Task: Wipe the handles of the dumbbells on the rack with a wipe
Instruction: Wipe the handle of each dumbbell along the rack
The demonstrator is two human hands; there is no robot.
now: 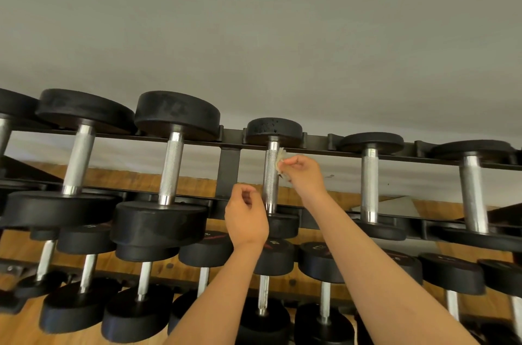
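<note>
Wipe (pixel 280 158) is pinched in my right hand (pixel 303 173), pressed against the right side of a knurled dumbbell handle (pixel 270 175) near its upper end; that dumbbell sits mid-row on the top tier of the rack (pixel 229 166); my left hand (pixel 245 217) is just beside the handle's lower end, fingers curled, holding nothing I can see; more dumbbells (pixel 322 262) on the tier below.

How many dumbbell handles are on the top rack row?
6 handles: one cut by the left edge, two beside it, one touched by the wipe, two further right. More may lie outside the view.
</note>
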